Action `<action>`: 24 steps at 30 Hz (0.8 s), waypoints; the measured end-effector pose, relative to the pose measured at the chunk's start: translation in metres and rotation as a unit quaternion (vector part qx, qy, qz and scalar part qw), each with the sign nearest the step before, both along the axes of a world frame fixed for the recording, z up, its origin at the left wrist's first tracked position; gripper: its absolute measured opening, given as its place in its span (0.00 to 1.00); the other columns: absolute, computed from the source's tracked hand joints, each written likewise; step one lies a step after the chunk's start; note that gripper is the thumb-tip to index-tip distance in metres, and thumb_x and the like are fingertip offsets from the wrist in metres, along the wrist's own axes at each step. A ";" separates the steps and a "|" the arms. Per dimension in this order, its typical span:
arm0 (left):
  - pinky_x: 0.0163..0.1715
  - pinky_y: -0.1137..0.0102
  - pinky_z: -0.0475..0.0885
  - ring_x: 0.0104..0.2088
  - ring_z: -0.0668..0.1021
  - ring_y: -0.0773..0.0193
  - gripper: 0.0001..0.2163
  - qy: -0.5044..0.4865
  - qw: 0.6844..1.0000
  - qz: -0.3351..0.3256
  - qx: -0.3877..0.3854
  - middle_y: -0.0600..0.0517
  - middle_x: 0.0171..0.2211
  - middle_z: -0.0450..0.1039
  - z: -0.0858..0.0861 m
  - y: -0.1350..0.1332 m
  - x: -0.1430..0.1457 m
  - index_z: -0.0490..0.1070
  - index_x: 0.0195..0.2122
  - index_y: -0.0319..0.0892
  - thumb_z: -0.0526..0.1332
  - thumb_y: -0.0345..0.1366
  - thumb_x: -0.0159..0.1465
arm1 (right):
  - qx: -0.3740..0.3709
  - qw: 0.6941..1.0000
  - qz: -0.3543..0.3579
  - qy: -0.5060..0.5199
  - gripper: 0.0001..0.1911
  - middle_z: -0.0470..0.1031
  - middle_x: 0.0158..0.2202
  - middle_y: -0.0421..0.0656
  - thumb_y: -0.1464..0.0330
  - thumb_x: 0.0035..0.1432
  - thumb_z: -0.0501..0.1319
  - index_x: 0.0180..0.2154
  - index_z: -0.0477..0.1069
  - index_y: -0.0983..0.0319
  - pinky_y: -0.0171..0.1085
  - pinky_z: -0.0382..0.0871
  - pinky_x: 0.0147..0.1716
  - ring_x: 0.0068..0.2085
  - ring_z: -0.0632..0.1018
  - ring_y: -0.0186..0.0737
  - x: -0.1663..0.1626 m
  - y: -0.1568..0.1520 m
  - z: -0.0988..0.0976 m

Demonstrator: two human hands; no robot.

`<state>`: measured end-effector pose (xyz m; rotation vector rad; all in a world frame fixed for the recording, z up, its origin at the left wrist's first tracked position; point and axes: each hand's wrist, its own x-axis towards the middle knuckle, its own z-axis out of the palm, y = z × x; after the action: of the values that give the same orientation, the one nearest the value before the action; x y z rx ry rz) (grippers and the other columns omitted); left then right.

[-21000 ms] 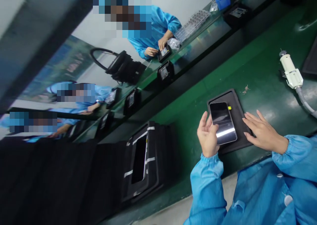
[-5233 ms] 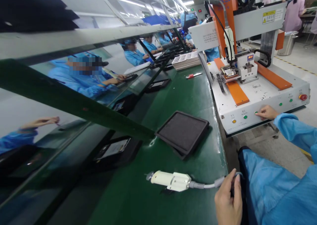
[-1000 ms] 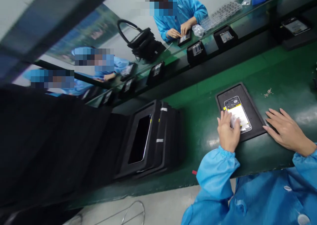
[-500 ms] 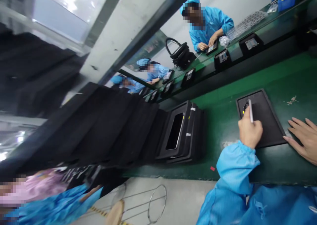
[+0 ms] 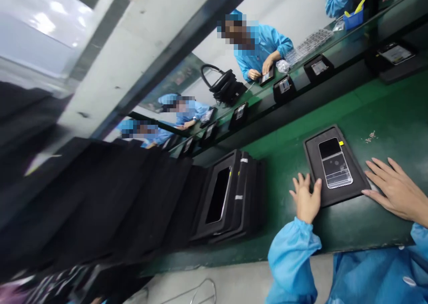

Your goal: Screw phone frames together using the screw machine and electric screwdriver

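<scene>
A phone (image 5: 334, 162) lies glass side up in a black foam tray (image 5: 315, 192) on the green belt. My left hand (image 5: 305, 198) rests open at the tray's near-left corner, its fingertips on the rim. At the tray's right edge my right hand (image 5: 393, 189) lies flat with the fingers spread. Neither hand holds anything. A small yellow tab (image 5: 341, 143) shows at the phone's far corner.
A row of black foam trays (image 5: 230, 197) stands on edge to the left on the belt. Across a dark divider, more trays with phones (image 5: 318, 67) sit before several people in blue coats. Small specks (image 5: 370, 137) lie on the belt beyond the tray.
The phone, face down with its inside showing a second ago, was lifted on edge by my left hand and now lies glass up. My left hand has let go.
</scene>
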<state>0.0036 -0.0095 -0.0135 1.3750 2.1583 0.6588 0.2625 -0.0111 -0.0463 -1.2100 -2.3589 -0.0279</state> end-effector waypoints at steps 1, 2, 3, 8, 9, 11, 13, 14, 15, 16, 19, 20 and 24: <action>0.63 0.42 0.32 0.68 0.48 0.45 0.20 -0.032 0.999 -0.001 0.010 0.37 0.65 0.54 -0.004 -0.005 0.003 0.70 0.54 0.39 0.61 0.40 0.62 | -0.002 1.000 0.012 -0.001 0.30 0.66 0.58 0.55 0.53 0.70 0.44 0.51 0.72 0.70 0.60 0.54 0.59 0.62 0.63 0.58 0.001 -0.001 -0.001; 0.64 0.44 0.33 0.68 0.50 0.47 0.19 -0.074 0.997 0.006 0.037 0.39 0.64 0.57 -0.008 -0.008 0.007 0.71 0.53 0.40 0.61 0.38 0.61 | -0.003 1.000 0.024 0.002 0.31 0.65 0.59 0.54 0.52 0.69 0.44 0.53 0.70 0.69 0.61 0.53 0.59 0.62 0.62 0.59 0.002 -0.001 -0.003; 0.65 0.46 0.36 0.67 0.54 0.48 0.18 -0.122 0.990 0.021 0.071 0.40 0.63 0.61 -0.011 -0.011 0.011 0.72 0.52 0.41 0.62 0.37 0.60 | -0.003 0.999 0.036 0.007 0.32 0.65 0.59 0.54 0.51 0.68 0.44 0.55 0.69 0.69 0.62 0.51 0.60 0.63 0.61 0.59 0.004 -0.002 -0.006; 0.53 0.59 0.70 0.50 0.77 0.53 0.23 -0.310 0.936 0.073 0.149 0.39 0.49 0.76 0.005 -0.013 0.011 0.71 0.52 0.37 0.64 0.43 0.58 | -0.001 0.997 0.080 0.023 0.35 0.66 0.59 0.52 0.46 0.65 0.46 0.57 0.66 0.67 0.61 0.47 0.62 0.64 0.59 0.59 0.010 -0.001 -0.018; 0.50 0.60 0.73 0.47 0.79 0.53 0.25 -0.340 0.924 0.087 0.155 0.39 0.47 0.77 0.015 -0.015 0.005 0.71 0.52 0.36 0.66 0.44 0.56 | -0.002 0.996 0.081 0.026 0.36 0.66 0.58 0.52 0.46 0.65 0.47 0.58 0.66 0.67 0.61 0.46 0.63 0.64 0.59 0.59 0.010 -0.001 -0.020; 0.46 0.62 0.74 0.43 0.80 0.55 0.27 -0.372 0.904 0.124 0.168 0.40 0.42 0.79 0.038 -0.020 -0.013 0.73 0.50 0.36 0.71 0.44 0.50 | -0.009 0.996 0.077 0.036 0.36 0.67 0.58 0.51 0.46 0.64 0.47 0.58 0.66 0.67 0.60 0.46 0.63 0.64 0.59 0.58 0.011 -0.002 -0.022; 0.43 0.64 0.75 0.39 0.81 0.57 0.28 -0.354 0.900 0.161 0.195 0.43 0.39 0.80 0.064 -0.026 -0.041 0.75 0.48 0.36 0.73 0.43 0.46 | -0.013 0.996 0.074 0.040 0.34 0.66 0.59 0.50 0.46 0.65 0.47 0.56 0.68 0.65 0.60 0.46 0.64 0.65 0.59 0.57 0.011 -0.003 -0.023; 0.42 0.66 0.75 0.38 0.81 0.58 0.28 -0.330 0.902 0.177 0.215 0.44 0.39 0.80 0.078 -0.030 -0.057 0.76 0.47 0.37 0.74 0.42 0.45 | -0.012 0.996 0.073 0.039 0.34 0.65 0.60 0.50 0.46 0.65 0.47 0.56 0.69 0.65 0.60 0.47 0.64 0.65 0.59 0.57 0.011 -0.003 -0.023; 0.41 0.67 0.76 0.37 0.81 0.60 0.27 -0.300 0.904 0.193 0.236 0.45 0.39 0.80 0.091 -0.034 -0.076 0.76 0.47 0.37 0.73 0.41 0.46 | -0.009 0.997 0.074 0.036 0.34 0.65 0.60 0.49 0.46 0.65 0.47 0.56 0.69 0.65 0.60 0.47 0.64 0.65 0.58 0.57 0.011 -0.003 -0.024; 0.40 0.68 0.76 0.36 0.81 0.61 0.26 -0.263 0.907 0.207 0.255 0.45 0.39 0.80 0.104 -0.037 -0.095 0.76 0.48 0.37 0.72 0.40 0.47 | -0.004 0.997 0.074 0.034 0.33 0.64 0.60 0.49 0.46 0.65 0.47 0.55 0.69 0.65 0.60 0.47 0.64 0.65 0.58 0.57 0.011 -0.003 -0.024; 0.38 0.68 0.77 0.32 0.81 0.64 0.20 -0.042 0.938 0.234 0.251 0.47 0.34 0.81 0.140 -0.046 -0.152 0.73 0.51 0.35 0.65 0.35 0.57 | 0.014 0.996 0.076 0.033 0.33 0.65 0.60 0.48 0.47 0.66 0.46 0.54 0.70 0.65 0.60 0.49 0.63 0.64 0.60 0.58 0.010 -0.003 -0.025; 0.37 0.68 0.77 0.30 0.81 0.64 0.18 0.041 0.941 0.235 0.239 0.48 0.31 0.81 0.150 -0.047 -0.168 0.73 0.49 0.33 0.62 0.33 0.59 | 0.018 0.996 0.075 0.032 0.33 0.65 0.60 0.48 0.46 0.65 0.46 0.53 0.71 0.65 0.60 0.50 0.63 0.64 0.60 0.58 0.010 -0.003 -0.026; 0.44 0.66 0.73 0.39 0.81 0.61 0.10 0.244 0.914 0.218 0.241 0.48 0.28 0.80 0.172 -0.048 -0.200 0.76 0.33 0.33 0.55 0.30 0.59 | 0.028 0.997 0.068 0.024 0.33 0.65 0.60 0.48 0.46 0.65 0.47 0.53 0.72 0.65 0.61 0.52 0.61 0.64 0.60 0.58 0.008 -0.003 -0.030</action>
<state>-0.1967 -0.0579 0.1589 1.4082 2.8906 1.1853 0.2704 -0.0140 -0.0764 -1.0118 -2.3764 -0.0198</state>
